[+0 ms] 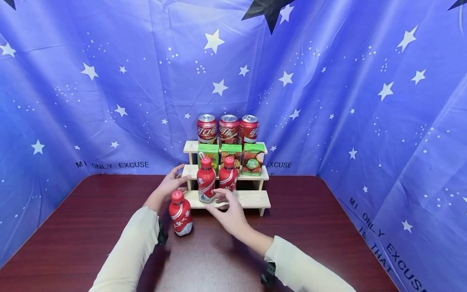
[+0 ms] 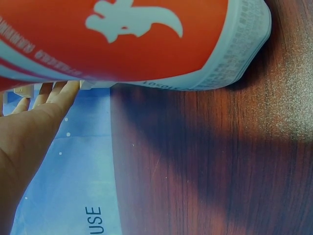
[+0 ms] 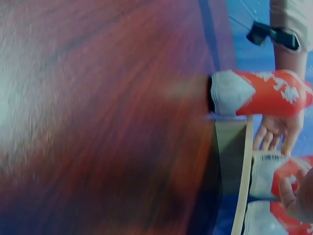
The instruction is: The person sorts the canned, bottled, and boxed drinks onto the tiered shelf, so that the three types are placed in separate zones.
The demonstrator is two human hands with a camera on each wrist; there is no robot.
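Note:
My left hand [image 1: 171, 183] reaches to the left end of a three-step wooden display rack [image 1: 251, 198], its fingers at the middle shelf's edge. In front of that forearm, a red bottle [image 1: 180, 215] stands upright on the table; it fills the top of the left wrist view. Two like red bottles stand on the lowest shelf, a left one [image 1: 206, 182] and a right one [image 1: 228, 174]. My right hand [image 1: 231, 213] is at these bottles, thumb and fingers spread apart near the left one's base. The right wrist view shows its fingers [image 3: 288, 193] overlapping a shelf bottle.
Three red cola cans [image 1: 229, 129] line the top shelf. Green drink cartons [image 1: 253, 160] stand on the middle shelf, partly hidden by the bottles. A blue star-printed curtain [image 1: 146, 101] surrounds the dark red wooden table [image 1: 310, 227] at the back and sides.

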